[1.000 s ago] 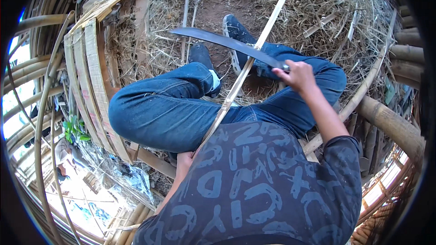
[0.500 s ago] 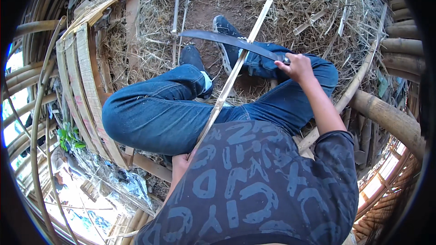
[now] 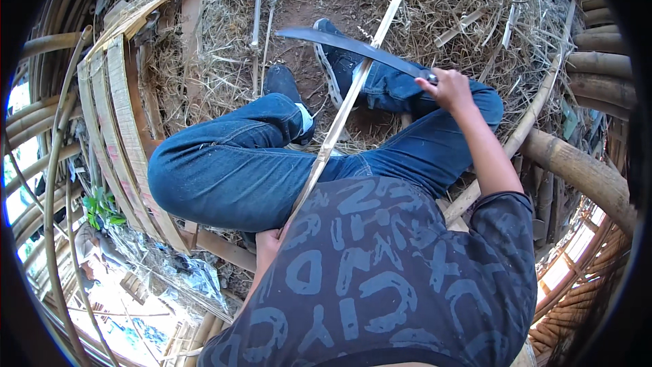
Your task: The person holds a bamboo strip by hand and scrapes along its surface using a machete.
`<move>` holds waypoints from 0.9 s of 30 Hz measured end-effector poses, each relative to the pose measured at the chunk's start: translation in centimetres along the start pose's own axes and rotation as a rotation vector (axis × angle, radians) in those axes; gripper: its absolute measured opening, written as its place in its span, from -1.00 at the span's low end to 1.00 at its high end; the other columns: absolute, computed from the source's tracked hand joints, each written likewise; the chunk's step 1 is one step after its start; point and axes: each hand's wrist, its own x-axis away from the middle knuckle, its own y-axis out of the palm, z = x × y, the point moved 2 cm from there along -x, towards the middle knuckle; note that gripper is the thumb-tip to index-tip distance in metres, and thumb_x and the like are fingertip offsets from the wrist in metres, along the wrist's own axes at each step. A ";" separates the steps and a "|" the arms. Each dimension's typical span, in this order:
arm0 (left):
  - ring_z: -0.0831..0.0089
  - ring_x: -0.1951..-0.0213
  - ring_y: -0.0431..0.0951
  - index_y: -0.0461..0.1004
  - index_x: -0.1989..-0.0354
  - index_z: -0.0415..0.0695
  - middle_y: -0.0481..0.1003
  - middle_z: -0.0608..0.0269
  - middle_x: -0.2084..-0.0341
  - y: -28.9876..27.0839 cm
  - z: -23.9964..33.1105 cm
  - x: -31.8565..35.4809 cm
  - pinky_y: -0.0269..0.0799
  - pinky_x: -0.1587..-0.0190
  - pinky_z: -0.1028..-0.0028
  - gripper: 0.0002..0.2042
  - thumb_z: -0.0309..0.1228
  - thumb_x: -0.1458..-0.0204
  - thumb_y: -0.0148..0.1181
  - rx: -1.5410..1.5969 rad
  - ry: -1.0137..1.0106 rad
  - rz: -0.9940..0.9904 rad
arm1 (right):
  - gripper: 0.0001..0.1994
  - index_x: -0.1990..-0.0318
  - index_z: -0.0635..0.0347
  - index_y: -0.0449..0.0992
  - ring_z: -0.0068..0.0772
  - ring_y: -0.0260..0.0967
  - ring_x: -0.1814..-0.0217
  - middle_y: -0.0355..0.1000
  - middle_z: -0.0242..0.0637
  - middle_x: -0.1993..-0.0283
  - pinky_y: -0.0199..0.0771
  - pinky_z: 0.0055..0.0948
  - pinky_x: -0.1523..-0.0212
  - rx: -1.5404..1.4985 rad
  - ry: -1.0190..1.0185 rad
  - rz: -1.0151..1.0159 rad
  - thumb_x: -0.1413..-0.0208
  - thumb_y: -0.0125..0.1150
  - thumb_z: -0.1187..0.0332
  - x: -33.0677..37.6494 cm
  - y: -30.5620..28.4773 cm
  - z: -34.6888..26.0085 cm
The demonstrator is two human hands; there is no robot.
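I sit cross-legged in blue jeans on straw-covered ground. My right hand [image 3: 449, 88] grips the handle of a long curved knife [image 3: 346, 44], whose blade lies across a thin bamboo strip [image 3: 339, 122]. The strip runs from beside my left hip up over my lap and past my dark shoes to the top of the view. My left hand [image 3: 267, 243] holds the strip's near end, partly hidden by my patterned shirt.
A frame of bent bamboo slats [image 3: 115, 122] stands at my left. Thick bamboo poles [image 3: 577, 170] lie at the right. Loose straw and cut strips [image 3: 475, 20] cover the reddish earth ahead. Plastic sheeting [image 3: 170, 272] lies at the lower left.
The knife blade has slid a little along the strip and my right hand has shifted slightly. My left hand still holds the strip's near end.
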 end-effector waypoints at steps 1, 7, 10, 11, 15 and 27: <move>0.50 0.66 0.37 0.44 0.68 -0.42 0.36 0.10 0.83 -0.1 0.0 0.1 0.32 0.49 0.42 -0.46 -0.13 -0.15 0.16 -0.003 -0.003 0.002 | -0.27 0.48 0.20 0.53 0.02 0.52 0.39 0.50 -0.03 0.52 0.48 -0.07 0.36 -0.046 0.019 -0.051 0.00 -0.06 -0.42 0.1 -0.3 -2.1; 0.50 0.66 0.37 0.44 0.69 -0.43 0.36 0.10 0.83 -0.2 -0.3 -0.5 0.32 0.49 0.42 -0.46 -0.13 -0.15 0.16 -0.008 0.004 -0.016 | -0.30 0.50 0.18 0.53 0.01 0.50 0.48 0.48 -0.05 0.58 0.48 -0.11 0.44 -0.086 -0.158 -0.008 0.01 -0.02 -0.40 -0.9 -1.4 -9.8; 0.50 0.66 0.37 0.44 0.69 -0.43 0.36 0.10 0.83 -0.5 -0.1 -0.5 0.32 0.49 0.42 -0.46 -0.13 -0.15 0.16 -0.010 -0.015 -0.016 | -0.29 0.49 0.13 0.56 -0.07 0.52 0.49 0.49 -0.09 0.58 0.50 -0.20 0.47 0.083 -0.273 -0.081 0.05 -0.03 -0.45 -2.6 -1.7 -8.2; 0.50 0.66 0.37 0.44 0.70 -0.43 0.36 0.10 0.83 -0.6 0.0 -0.3 0.32 0.49 0.42 -0.46 -0.13 -0.15 0.16 -0.012 -0.021 -0.021 | -0.28 0.47 0.12 0.56 -0.08 0.53 0.46 0.50 -0.09 0.56 0.51 -0.20 0.45 0.106 -0.268 -0.101 0.06 -0.04 -0.46 -3.2 -1.7 -6.2; 0.50 0.66 0.37 0.44 0.70 -0.43 0.36 0.10 0.83 -0.5 0.9 0.0 0.32 0.49 0.42 -0.45 -0.13 -0.15 0.16 -0.045 -0.071 -0.066 | -0.24 0.48 0.16 0.56 -0.04 0.54 0.37 0.51 -0.05 0.50 0.52 -0.11 0.33 0.085 0.027 -0.057 0.07 -0.07 -0.48 -4.1 -1.5 2.1; 0.43 0.70 0.41 0.43 0.75 -0.42 0.37 0.07 0.85 -0.4 -2.0 -0.3 0.34 0.48 0.43 -0.48 -0.20 -0.12 0.21 0.003 0.029 0.048 | -0.25 0.52 0.18 0.54 -0.04 0.52 0.46 0.48 -0.06 0.58 0.51 -0.15 0.43 0.110 -0.293 -0.118 0.08 -0.03 -0.47 -3.5 -2.6 -4.4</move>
